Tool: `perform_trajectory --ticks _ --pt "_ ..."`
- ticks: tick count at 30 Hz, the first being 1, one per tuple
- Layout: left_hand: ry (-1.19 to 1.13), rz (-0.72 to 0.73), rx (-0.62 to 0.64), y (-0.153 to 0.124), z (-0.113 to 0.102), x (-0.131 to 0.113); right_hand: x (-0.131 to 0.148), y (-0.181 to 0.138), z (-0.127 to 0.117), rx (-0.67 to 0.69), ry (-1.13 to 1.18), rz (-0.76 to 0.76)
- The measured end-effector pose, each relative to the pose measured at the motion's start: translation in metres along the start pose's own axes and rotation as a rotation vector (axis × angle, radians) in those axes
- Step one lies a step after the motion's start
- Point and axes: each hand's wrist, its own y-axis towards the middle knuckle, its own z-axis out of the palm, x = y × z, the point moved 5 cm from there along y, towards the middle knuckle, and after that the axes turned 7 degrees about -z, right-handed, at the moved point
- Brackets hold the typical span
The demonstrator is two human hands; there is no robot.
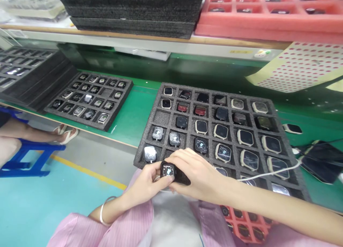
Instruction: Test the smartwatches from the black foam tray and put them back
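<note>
A black smartwatch point(168, 170) with a lit face is held between both hands over the near-left edge of a dark foam tray point(161, 117). My left hand point(150, 182) grips it from the left, with the thumb across its lower edge. From the right, my right hand point(191, 170) closes on the same watch, fingers over its top corner. Whether a strap or cable is attached is hidden by the fingers. Around the hands, several watch cases sit in the tray's square pockets, among them a silver-faced watch point(150, 154) just left of the hands.
A second foam tray of watches point(107, 124) lies to the left beside stacked black trays point(34, 82). Pink foam trays point(241, 27) and black foam point(134, 15) occupy the shelf. A white cable point(270, 174) crosses the right side near a loose watch point(292, 129). Another person's leg point(32, 129) shows at left.
</note>
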Motion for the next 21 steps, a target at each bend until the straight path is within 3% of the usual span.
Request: perform_trajectory --ticks 17,21 --pt "0.030 -0.013 0.010 0.001 0.002 0.001 0.000 0.001 -0.003 0.040 0.042 0.021" --pt "-0.031 -0.060 0.097 -0.001 -0.002 0.007 -0.005 0.003 -0.013 -0.003 0.141 0.037"
